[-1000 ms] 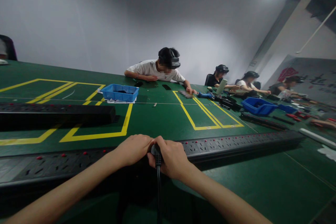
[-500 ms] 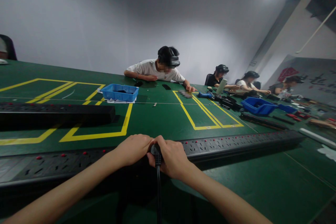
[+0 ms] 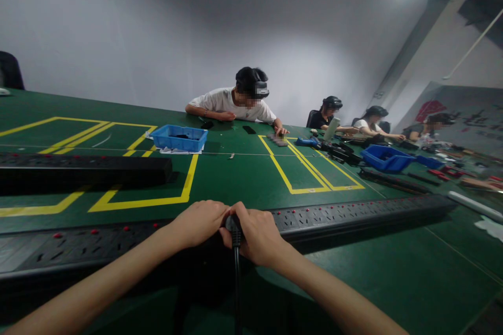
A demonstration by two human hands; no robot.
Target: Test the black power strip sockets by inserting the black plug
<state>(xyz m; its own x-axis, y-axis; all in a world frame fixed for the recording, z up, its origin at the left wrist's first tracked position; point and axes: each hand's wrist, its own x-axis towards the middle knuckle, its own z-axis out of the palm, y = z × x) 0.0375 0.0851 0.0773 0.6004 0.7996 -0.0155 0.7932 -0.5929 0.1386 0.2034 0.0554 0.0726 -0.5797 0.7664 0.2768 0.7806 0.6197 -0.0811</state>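
Note:
A long black power strip [image 3: 353, 213] with several sockets and red switches lies across the green table [image 3: 243, 178] in front of me. My right hand [image 3: 253, 234] is closed around a black plug [image 3: 234, 224] pressed against the strip, its cable [image 3: 237, 293] running down toward me. My left hand [image 3: 198, 222] rests fingers-down on the strip right beside the plug, touching my right hand. What my left fingers hold is hidden.
A second black power strip [image 3: 82, 168] lies further back on the left. A blue tray [image 3: 179, 138] sits among yellow tape outlines. Across the table a person in a white shirt [image 3: 231, 104] works; more people, another blue bin [image 3: 385, 158] and tools are at the right.
My hands and the plug stay put. The person across the table has shifted a hand slightly near a small grey object.

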